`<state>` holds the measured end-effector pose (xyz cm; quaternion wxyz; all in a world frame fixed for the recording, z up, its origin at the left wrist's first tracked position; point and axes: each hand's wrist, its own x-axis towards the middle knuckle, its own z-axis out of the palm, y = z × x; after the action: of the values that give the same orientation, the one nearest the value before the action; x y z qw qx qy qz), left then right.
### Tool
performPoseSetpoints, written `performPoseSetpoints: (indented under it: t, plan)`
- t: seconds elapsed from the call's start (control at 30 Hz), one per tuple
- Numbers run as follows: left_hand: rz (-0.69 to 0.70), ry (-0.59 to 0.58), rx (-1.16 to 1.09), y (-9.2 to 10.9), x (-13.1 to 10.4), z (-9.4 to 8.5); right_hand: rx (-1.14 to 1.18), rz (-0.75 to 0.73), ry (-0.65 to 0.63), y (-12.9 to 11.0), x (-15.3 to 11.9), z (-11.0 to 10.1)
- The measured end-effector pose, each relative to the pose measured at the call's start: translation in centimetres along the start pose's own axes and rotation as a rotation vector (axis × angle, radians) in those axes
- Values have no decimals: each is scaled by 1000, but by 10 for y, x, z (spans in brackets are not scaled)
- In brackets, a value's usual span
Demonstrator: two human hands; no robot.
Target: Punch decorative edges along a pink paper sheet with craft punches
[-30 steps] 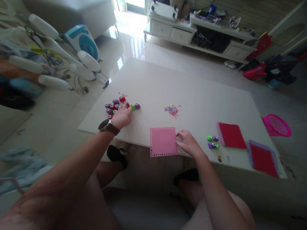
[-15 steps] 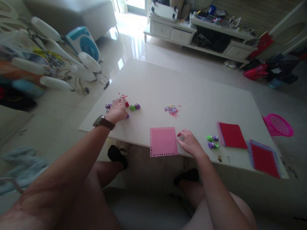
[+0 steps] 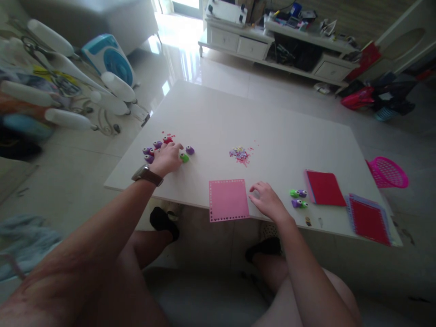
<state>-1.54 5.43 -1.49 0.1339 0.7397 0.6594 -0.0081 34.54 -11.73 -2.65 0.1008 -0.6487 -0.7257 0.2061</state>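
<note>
My left hand, with a watch at the wrist, reaches among small craft punches at the table's left. Its fingers curve round a green craft punch; the fingertips are partly hidden. A purple punch stands just beyond. Several more purple and red punches cluster left of the hand, some covered by it. My right hand rests with curved fingers apart, holding nothing, beside the right edge of a pink paper sheet. Small holes run along the sheet's borders, and it overhangs the table's near edge.
Punched paper bits lie mid-table. Green and purple punches stand at right near a stack of red sheets and another stack with punched edges. A pink basket is beyond the right edge.
My left hand has shifted right, off the purple and red punches to the green one, which now sits slightly nearer me. My right hand stays by the sheet. The view has shifted slightly.
</note>
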Motion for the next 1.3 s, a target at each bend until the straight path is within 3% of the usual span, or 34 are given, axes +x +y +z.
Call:
performPoseSetpoints:
  t: [0.23,0.57,0.93,1.03,1.13,1.2,1.3]
  plan:
    - [-31,-7,-10,-6,3,-7,1,8,0,0,-2,-1]
    - [-143,110,-56,-15,8,1,-14,10,-5,-2,-1,-3]
    - [-124,102,-107,-13,8,0,-4,0,8,-1,0,-4]
    - [-67,246,-159,0,1,-13,12,-1,44,-3,1,-7]
    - [78,379,-325,29,-12,-22,110,14,120,-10,2,-10]
    - [225,349,-460,55,-26,-20,275,55,152,-19,3,-10]
    - [469,176,-594,97,-54,-6,644,147,137,-34,5,-4]
